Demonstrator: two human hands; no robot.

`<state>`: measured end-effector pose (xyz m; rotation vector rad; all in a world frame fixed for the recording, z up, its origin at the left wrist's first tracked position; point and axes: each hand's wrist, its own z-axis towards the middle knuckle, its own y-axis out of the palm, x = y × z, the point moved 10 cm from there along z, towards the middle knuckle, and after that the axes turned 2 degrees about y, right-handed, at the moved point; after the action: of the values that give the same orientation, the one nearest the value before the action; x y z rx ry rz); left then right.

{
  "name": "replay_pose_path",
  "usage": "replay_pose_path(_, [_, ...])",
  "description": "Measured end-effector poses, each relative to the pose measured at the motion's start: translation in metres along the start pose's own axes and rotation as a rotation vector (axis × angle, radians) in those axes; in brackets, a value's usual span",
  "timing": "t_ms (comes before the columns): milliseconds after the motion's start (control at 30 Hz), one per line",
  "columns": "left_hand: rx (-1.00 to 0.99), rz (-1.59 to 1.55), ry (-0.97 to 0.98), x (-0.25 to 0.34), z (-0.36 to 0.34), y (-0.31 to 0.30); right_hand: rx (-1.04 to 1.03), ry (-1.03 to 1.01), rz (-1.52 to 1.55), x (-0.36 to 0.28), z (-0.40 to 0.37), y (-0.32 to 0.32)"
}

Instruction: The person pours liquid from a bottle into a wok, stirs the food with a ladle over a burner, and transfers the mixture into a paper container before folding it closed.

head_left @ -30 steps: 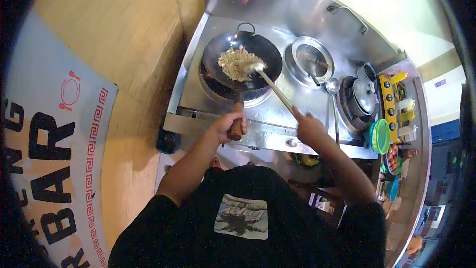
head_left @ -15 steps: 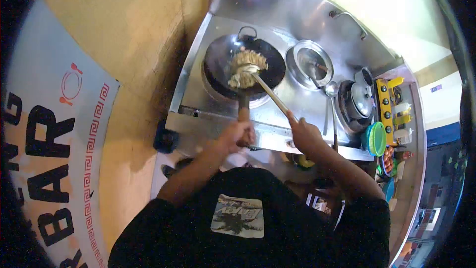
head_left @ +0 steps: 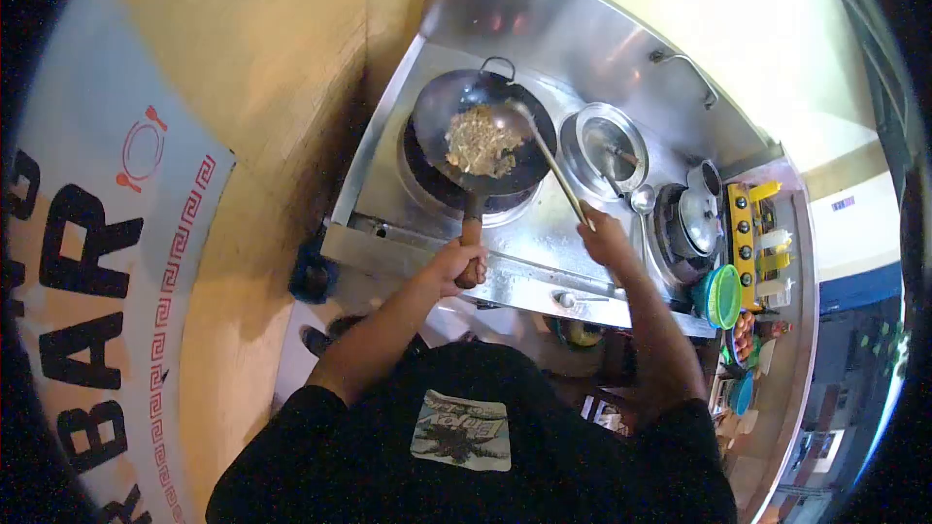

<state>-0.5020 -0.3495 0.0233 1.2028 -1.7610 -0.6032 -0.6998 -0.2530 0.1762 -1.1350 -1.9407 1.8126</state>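
Observation:
My left hand (head_left: 458,267) is wrapped round the wooden handle of a dark wok (head_left: 434,107). The wok is raised and tilted over the burner ring (head_left: 415,175), its loop handle at the far side. Brown, crumbly food like fried rice (head_left: 479,144) lies in the middle of it. My right hand (head_left: 606,235) is closed on the end of a long-handled metal ladle (head_left: 555,167). The ladle's head is inside the wok, at the food's far right edge.
Right of the wok sits a round metal pot (head_left: 581,150) with utensils in it. A second ladle (head_left: 643,200) lies beside a lidded pot (head_left: 697,218). Green and blue bowls (head_left: 723,297), squeeze bottles (head_left: 774,262) and a steel backsplash (head_left: 573,24) border the stove.
The ladle's head has moved from the food's centre to the wok's far right side. The wok has tilted up off the burner, and the food is more spread out. The view has shifted slightly.

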Motion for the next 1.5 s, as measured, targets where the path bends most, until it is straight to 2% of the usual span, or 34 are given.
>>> replay_pose_path(33, [0.010,-0.013,-0.010,-0.005,0.000,-0.005,0.072,0.038,0.101,-0.005,0.002,0.017])
replay_pose_path(100, [-0.035,0.058,0.064,0.001,0.006,-0.007,0.044,0.108,0.098,-0.025,0.021,0.048])
replay_pose_path(167, [-0.027,0.078,0.065,0.004,0.012,-0.015,-0.214,0.289,0.589,-0.039,0.009,0.065])
replay_pose_path(233, [-0.023,0.146,0.116,0.008,0.010,-0.014,-0.197,0.308,0.635,-0.048,0.004,0.056])
replay_pose_path(300, [0.025,0.133,0.096,0.003,0.018,-0.023,-0.159,0.218,0.546,-0.059,0.014,0.069])
replay_pose_path(333, [0.068,0.129,0.094,0.000,0.020,-0.029,-0.243,0.338,0.867,-0.065,0.016,0.073])
replay_pose_path(367, [0.063,0.137,0.106,0.006,0.019,-0.025,-0.295,0.351,0.862,-0.071,0.017,0.064])
replay_pose_path(433, [-0.001,0.005,0.063,0.003,0.007,-0.015,-0.395,0.298,0.637,-0.063,-0.005,0.041])
replay_pose_path(467, [0.000,0.004,0.058,0.004,0.007,-0.018,-0.377,0.130,0.310,-0.058,-0.010,0.030])
replay_pose_path(500, [-0.049,-0.021,0.070,0.004,0.008,-0.014,-0.382,0.135,0.308,-0.041,-0.007,0.035])
replay_pose_path(567, [-0.094,-0.037,0.071,0.002,0.007,-0.015,0.058,-0.262,-0.221,-0.046,0.001,0.022])
replay_pose_path(600, [-0.075,-0.010,0.060,0.000,0.007,-0.016,-0.076,-0.033,-0.284,-0.046,0.013,0.027])
replay_pose_path(700, [-0.071,0.041,0.038,0.004,0.010,-0.022,-0.162,0.020,-0.107,-0.073,0.049,0.052])
replay_pose_path(767, [-0.088,0.057,0.020,0.003,0.006,-0.014,-0.062,-0.144,-0.438,-0.102,0.020,0.061])
replay_pose_path(800, [-0.029,0.045,-0.003,-0.002,-0.012,-0.005,-0.153,-0.139,-0.386,-0.121,-0.016,0.045])
replay_pose_path(833, [0.013,0.033,-0.014,-0.002,-0.021,0.015,-0.165,-0.174,-0.503,-0.107,-0.037,0.044])
replay_pose_path(867, [-0.093,-0.179,-0.020,-0.007,-0.028,0.044,-0.138,-0.218,-0.564,-0.079,-0.023,0.042])
replay_pose_path(900, [-0.007,-0.076,-0.065,-0.007,-0.050,0.066,-0.120,-0.266,-0.623,-0.058,-0.012,0.047])
replay_pose_path(967, [0.010,-0.139,-0.036,-0.014,-0.041,0.070,-0.285,0.108,0.211,-0.080,-0.039,-0.021])
replay_pose_path(1000, [0.012,-0.134,-0.042,-0.013,-0.035,0.063,-0.328,0.296,0.466,-0.064,-0.049,-0.022])
replay_pose_path(1133, [0.016,-0.122,-0.047,-0.005,-0.010,0.044,-0.436,0.304,0.487,-0.084,-0.090,-0.056])
replay_pose_path(1200, [-0.024,-0.116,-0.040,-0.005,-0.004,0.035,-0.494,0.230,0.100,-0.084,-0.105,-0.055])
replay_pose_path(1233, [-0.024,-0.115,-0.033,-0.003,-0.005,0.032,-0.283,-0.212,-0.191,-0.078,-0.099,-0.041])
replay_pose_path(1300, [-0.046,-0.136,0.018,0.002,-0.009,0.030,-0.315,0.065,-0.424,-0.065,-0.097,-0.026])
replay_pose_path(1333, [-0.045,-0.138,0.020,0.002,-0.009,0.027,-0.316,0.062,-0.426,-0.059,-0.083,-0.009])
replay_pose_path(1400, [-0.082,-0.083,0.031,0.004,-0.006,0.022,-0.089,0.007,-0.361,-0.042,-0.036,0.022])
replay_pose_path(1500, [-0.036,-0.011,0.001,0.004,0.001,0.004,-0.124,0.084,-0.266,-0.069,-0.005,0.061])
